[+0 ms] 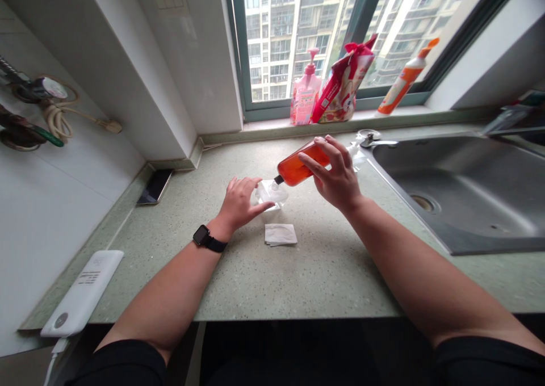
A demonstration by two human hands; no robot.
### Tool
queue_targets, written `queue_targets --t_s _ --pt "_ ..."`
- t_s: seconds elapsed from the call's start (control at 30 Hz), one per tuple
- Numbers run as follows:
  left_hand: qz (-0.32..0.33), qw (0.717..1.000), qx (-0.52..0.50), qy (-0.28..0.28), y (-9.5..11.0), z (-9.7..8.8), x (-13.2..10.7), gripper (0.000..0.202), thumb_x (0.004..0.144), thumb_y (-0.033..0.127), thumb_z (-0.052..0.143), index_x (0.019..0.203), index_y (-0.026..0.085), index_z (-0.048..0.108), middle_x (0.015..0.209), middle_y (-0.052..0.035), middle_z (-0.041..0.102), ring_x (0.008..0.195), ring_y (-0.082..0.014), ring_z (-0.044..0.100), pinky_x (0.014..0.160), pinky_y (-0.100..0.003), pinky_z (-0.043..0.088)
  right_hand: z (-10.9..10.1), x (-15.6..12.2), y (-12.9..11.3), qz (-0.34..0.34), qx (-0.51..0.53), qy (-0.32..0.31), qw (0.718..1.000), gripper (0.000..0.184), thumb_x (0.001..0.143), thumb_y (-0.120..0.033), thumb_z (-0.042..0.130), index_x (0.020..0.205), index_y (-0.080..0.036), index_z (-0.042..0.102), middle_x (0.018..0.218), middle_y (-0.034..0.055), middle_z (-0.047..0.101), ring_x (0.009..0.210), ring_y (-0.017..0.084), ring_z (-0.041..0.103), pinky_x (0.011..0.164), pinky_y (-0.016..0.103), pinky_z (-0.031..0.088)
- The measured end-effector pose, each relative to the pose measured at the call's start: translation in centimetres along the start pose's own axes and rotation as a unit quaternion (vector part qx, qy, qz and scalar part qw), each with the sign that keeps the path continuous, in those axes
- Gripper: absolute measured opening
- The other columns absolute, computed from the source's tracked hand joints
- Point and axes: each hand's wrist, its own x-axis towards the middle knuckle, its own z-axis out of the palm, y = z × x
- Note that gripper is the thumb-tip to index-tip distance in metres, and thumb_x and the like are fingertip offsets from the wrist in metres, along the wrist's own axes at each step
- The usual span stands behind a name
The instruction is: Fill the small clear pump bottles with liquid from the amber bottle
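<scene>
My right hand (338,173) grips an orange-red bottle (300,163), tilted with its dark neck pointing down to the left. That neck is right at the mouth of a clear bottle (272,194), which stands on the counter. My left hand (242,204) is closed around the clear bottle's left side, thumb in front and fingers behind. Whether liquid is flowing between the two necks is too small to tell. Just in front of the clear bottle lies a folded white tissue (280,234).
A clear pump top (356,152) stands behind my right hand, by the faucet (374,139) and steel sink (468,187). A phone (155,187) and a white power bank (83,292) lie left. A pink pump bottle (305,96), red bag (344,85) and orange-white bottle (402,85) line the windowsill.
</scene>
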Motion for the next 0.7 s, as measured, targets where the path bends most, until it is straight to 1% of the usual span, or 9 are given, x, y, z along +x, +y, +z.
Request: queue_targets --t_s 0.17,0.23,0.33,0.47,0.57,0.63,0.7 --pt "0.003 1.0 -0.001 0.0 0.06 -0.01 -0.03 0.068 0.095 0.07 0.072 0.142 0.024 0.061 0.13 -0.01 0.075 0.127 -0.0331 0.067 0.133 -0.062 0.027 0.03 0.06 0.28 0.014 0.003 -0.027 1.0 0.087 0.1 -0.008 0.061 0.164 -0.062 0.037 0.17 -0.003 0.046 0.159 0.039 0.044 0.126 0.068 0.046" --pt "0.001 1.0 0.004 0.001 0.12 -0.04 -0.04 0.067 0.095 0.07 0.071 0.142 0.024 0.061 0.132 -0.0101 0.074 0.129 -0.0335 0.067 0.133 -0.062 0.028 -0.01 0.09 0.26 0.013 0.002 -0.025 1.0 0.085 0.1 -0.009 0.059 0.164 -0.062 0.037 0.17 -0.0032 0.046 0.159 0.039 0.043 0.127 0.067 0.045" --pt "0.002 1.0 0.008 0.003 0.2 -0.09 -0.06 0.067 0.095 0.07 0.072 0.142 0.024 0.061 0.13 -0.0105 0.075 0.126 -0.0337 0.068 0.133 -0.063 0.028 -0.1 0.14 0.14 0.007 0.004 -0.014 1.0 0.086 0.101 -0.008 0.058 0.164 -0.062 0.037 0.17 -0.0035 0.046 0.159 0.038 0.043 0.127 0.065 0.045" --pt "0.003 1.0 0.006 0.004 0.19 -0.07 -0.07 0.068 0.095 0.07 0.072 0.142 0.024 0.06 0.13 -0.0103 0.075 0.126 -0.0332 0.068 0.133 -0.064 0.028 -0.23 0.22 0.0 0.011 0.001 -0.021 1.0 0.087 0.1 -0.008 0.06 0.164 -0.062 0.036 0.17 -0.0037 0.046 0.159 0.039 0.042 0.128 0.066 0.045" --pt "0.004 1.0 0.004 0.003 0.05 0.08 -0.07 0.068 0.095 0.07 0.072 0.143 0.024 0.06 0.131 -0.0104 0.075 0.127 -0.0327 0.068 0.134 -0.063 0.026 -0.3 0.3 -0.08 0.003 0.007 -0.016 1.0 0.084 0.101 -0.008 0.056 0.165 -0.06 0.038 0.17 -0.003 0.046 0.16 0.039 0.042 0.128 0.066 0.044" --pt "0.006 1.0 0.006 0.003 -0.05 0.19 -0.05 0.068 0.095 0.069 0.073 0.143 0.023 0.06 0.132 -0.0109 0.075 0.127 -0.0324 0.068 0.134 -0.063 0.025 -0.32 0.35 -0.13 -0.006 0.008 -0.006 1.0 0.082 0.102 -0.009 0.054 0.165 -0.058 0.039 0.169 -0.0016 0.046 0.16 0.039 0.042 0.127 0.066 0.046" --pt "0.008 1.0 0.007 0.004 -0.12 0.27 -0.03 0.069 0.094 0.068 0.075 0.143 0.022 0.06 0.132 -0.0111 0.075 0.126 -0.0322 0.068 0.134 -0.062 0.026 -0.33 0.41 -0.19 -0.012 -0.006 0.0 1.0 0.082 0.102 -0.008 0.054 0.166 -0.057 0.037 0.168 0.0001 0.047 0.159 0.039 0.043 0.125 0.066 0.048"
